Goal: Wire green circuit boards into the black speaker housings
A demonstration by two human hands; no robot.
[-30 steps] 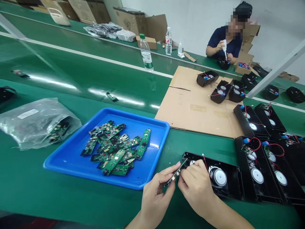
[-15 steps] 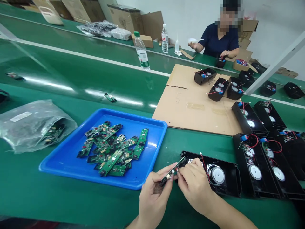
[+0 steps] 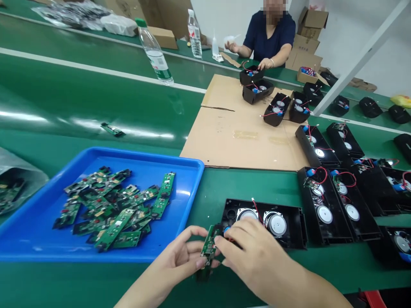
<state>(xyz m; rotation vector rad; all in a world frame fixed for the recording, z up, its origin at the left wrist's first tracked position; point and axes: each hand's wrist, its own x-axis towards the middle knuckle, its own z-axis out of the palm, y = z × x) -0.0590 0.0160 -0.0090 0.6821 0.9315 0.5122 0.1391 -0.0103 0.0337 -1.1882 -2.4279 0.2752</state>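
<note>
My left hand (image 3: 183,256) grips a narrow green circuit board (image 3: 209,248) by its lower part, tilted upright above the table. My right hand (image 3: 253,248) has its fingertips pinched against the board's right side; whatever lies between them is hidden. Behind my right hand lies an open black speaker housing (image 3: 290,216) with two round speakers (image 3: 277,224), the left one partly covered by my hand. A thin red wire (image 3: 257,209) with a white plug rises from the housing.
A blue tray (image 3: 189,205) holds a heap of circuit boards (image 3: 118,205). Several filled speaker housings (image 3: 324,214) stand at right. Beyond are a cardboard sheet (image 3: 221,137), a water bottle (image 3: 157,60) and a slanted metal post (image 3: 359,55). A co-worker (image 3: 269,34) touches a black housing (image 3: 252,75).
Both hands and the circuit board have come lower and slightly left in view, and the board has turned its green face toward me. The co-worker's hand has brought a housing onto the cardboard.
</note>
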